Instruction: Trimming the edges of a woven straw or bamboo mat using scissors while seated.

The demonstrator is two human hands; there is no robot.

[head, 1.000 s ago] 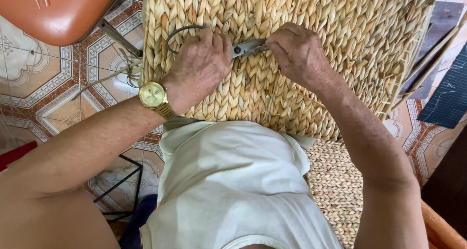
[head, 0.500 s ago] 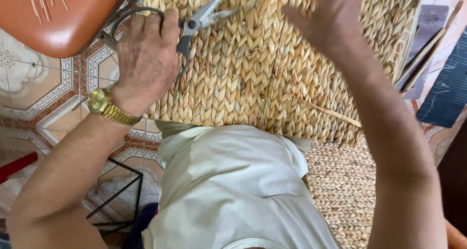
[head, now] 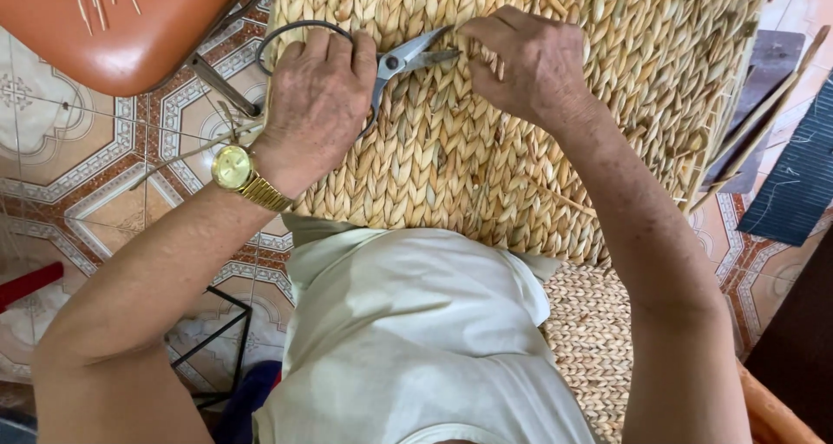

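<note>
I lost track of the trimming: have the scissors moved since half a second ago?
Yes. The scissors in the left hand have come right, away from the orange seat, blades now at the right hand on the woven basket.

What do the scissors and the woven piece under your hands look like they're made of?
Scissors: bare grey metal blades with a dull sheen; the big loop handles look like dark metal. Woven piece: dried plant fibre, probably straw or a similar fibre, matte tan, braided in thick plaits with stray ends.
</note>
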